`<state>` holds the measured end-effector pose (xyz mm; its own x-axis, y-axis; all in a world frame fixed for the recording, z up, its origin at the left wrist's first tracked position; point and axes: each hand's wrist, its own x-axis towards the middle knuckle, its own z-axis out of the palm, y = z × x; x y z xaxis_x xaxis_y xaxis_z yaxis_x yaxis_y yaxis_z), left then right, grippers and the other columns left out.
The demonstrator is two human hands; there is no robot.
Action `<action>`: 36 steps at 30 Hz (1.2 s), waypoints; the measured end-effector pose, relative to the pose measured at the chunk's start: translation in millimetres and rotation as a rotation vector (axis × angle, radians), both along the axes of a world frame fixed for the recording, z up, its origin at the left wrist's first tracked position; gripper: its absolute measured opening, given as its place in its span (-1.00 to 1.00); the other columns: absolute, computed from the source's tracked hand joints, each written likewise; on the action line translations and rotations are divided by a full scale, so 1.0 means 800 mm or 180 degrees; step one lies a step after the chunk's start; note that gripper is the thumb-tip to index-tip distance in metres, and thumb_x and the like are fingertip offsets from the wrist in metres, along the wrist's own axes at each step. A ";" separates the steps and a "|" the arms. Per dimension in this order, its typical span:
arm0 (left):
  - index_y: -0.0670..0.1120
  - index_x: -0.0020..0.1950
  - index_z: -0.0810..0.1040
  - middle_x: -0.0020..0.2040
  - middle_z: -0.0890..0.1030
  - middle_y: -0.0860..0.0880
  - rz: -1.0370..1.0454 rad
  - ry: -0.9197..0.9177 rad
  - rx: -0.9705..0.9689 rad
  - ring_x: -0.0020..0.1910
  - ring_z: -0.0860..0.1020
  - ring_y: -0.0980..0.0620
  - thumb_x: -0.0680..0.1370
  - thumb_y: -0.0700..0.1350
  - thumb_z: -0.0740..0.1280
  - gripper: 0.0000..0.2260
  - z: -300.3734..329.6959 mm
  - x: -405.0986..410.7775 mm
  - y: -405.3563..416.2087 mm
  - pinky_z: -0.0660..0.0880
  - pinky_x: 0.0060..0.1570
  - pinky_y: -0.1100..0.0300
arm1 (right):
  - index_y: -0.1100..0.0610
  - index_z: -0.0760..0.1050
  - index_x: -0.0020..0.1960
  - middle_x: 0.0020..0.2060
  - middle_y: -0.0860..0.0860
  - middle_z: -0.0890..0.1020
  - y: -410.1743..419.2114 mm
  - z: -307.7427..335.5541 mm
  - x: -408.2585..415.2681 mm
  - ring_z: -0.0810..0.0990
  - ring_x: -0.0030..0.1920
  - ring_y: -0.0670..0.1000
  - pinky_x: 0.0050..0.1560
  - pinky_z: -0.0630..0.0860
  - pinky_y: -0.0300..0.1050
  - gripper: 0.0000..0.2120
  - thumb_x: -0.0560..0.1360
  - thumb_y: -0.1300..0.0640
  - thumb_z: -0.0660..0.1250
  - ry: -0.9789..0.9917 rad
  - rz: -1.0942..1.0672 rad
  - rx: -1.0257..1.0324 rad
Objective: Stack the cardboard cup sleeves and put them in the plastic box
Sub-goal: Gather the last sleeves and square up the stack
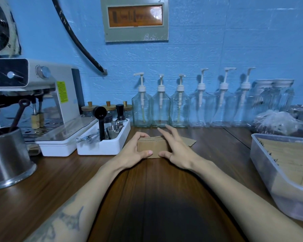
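Stack of flat brown cardboard cup sleeves, long axis left-right, gripped by left hand — right hand splayed — clear rectangular plastic box well right across bare wooden counter.

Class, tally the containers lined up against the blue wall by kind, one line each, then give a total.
Pump bottles: 6
Wooden-lidded jars: 3
Glass jars at the far right: 2
Total: 11
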<state>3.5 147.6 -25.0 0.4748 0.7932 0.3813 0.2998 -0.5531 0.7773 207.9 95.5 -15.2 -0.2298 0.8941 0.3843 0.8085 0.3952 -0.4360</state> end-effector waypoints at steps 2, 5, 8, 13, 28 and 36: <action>0.05 0.23 0.40 0.12 0.53 0.06 -0.0042 -0.0015 0.0043 0.04 0.56 0.06 0.50 -0.18 0.47 -0.61 -0.001 0.001 0.001 0.52 0.04 0.19 | -0.10 -0.08 0.59 0.56 -0.14 -0.15 0.003 -0.002 0.006 -0.02 0.57 0.06 0.54 0.08 0.11 -0.24 0.56 -0.09 0.31 -0.0258 -0.0057 0.0012; 0.07 0.27 0.38 0.15 0.52 0.07 -0.0096 -0.0005 0.0006 0.11 0.56 0.03 0.53 -0.17 0.44 -0.61 -0.002 0.004 0.001 0.54 0.15 0.09 | -0.08 0.01 0.58 0.52 -0.11 -0.01 0.009 -0.004 0.005 0.13 0.52 0.05 0.48 0.21 0.05 -0.34 0.59 -0.12 0.24 -0.0273 0.0009 -0.0009; 0.07 0.27 0.38 0.14 0.53 0.06 -0.0097 0.0029 -0.0087 0.14 0.55 0.02 0.54 -0.10 0.42 -0.64 -0.001 0.003 0.003 0.53 0.20 0.00 | -0.08 0.19 0.50 0.27 -0.04 0.26 0.013 -0.004 0.002 0.36 0.34 0.02 0.35 0.34 0.00 -0.51 0.61 -0.06 0.22 -0.0279 0.0054 0.0107; 0.09 0.20 0.45 0.10 0.56 0.06 0.0052 -0.0029 -0.0067 0.11 0.58 0.01 0.47 -0.03 0.46 -0.65 -0.001 0.002 0.003 0.55 0.17 -0.03 | -0.08 0.27 0.43 0.08 -0.08 0.31 0.017 -0.001 0.008 0.42 0.12 -0.07 0.27 0.38 -0.05 -0.58 0.60 0.02 0.26 -0.0170 0.0156 0.0051; 0.04 0.16 0.49 0.05 0.61 0.06 0.0439 -0.0151 -0.0077 0.02 0.58 0.12 0.49 -0.11 0.48 -0.70 0.001 -0.012 0.005 0.49 0.00 0.25 | 0.07 0.16 0.53 0.41 0.10 0.30 0.017 0.002 0.067 0.30 0.41 0.14 0.39 0.30 0.13 -0.45 0.63 -0.16 0.10 -0.0523 -0.1109 -0.0079; 0.03 0.19 0.49 0.07 0.59 0.07 0.0441 -0.0081 -0.0050 0.03 0.57 0.14 0.49 -0.10 0.49 -0.68 0.001 -0.008 0.005 0.49 -0.02 0.26 | 0.13 0.24 0.48 0.44 0.13 0.36 0.028 -0.006 0.087 0.34 0.40 0.19 0.34 0.31 0.12 -0.43 0.60 -0.17 0.16 -0.0440 -0.1701 -0.0748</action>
<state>-2.8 151.4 -24.3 0.3508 0.8565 0.3787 0.3526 -0.4954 0.7939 277.5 117.6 -19.6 0.2413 0.9570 0.1608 0.9241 -0.1760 -0.3392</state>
